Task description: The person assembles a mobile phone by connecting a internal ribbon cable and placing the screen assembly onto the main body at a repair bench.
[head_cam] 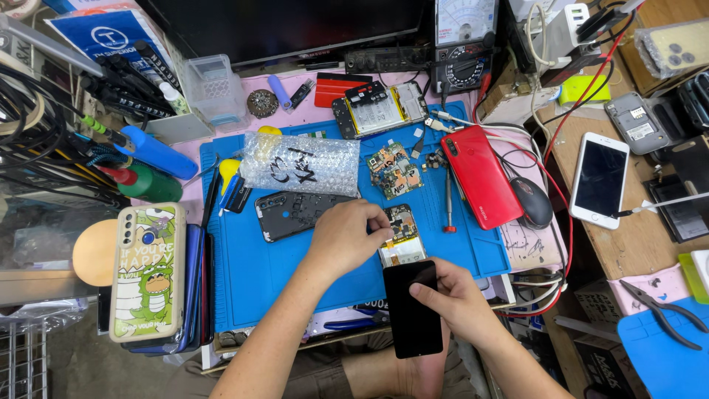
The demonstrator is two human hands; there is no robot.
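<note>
Head view shows a person seated at a cluttered repair bench. Right hand (459, 299) grips a black phone screen (412, 314) by its upper edge, thumb on the glass, holding it out over the near edge of the blue work mat (258, 273). Left hand (347, 236) is curled, its fingertips pinching at an opened phone body (402, 238) with exposed circuit board, which lies on the mat just above the screen. A dark back cover (292, 213) lies beside the left hand; a red phone (480, 175) rests to the right, a screwdriver (448, 199) between.
</note>
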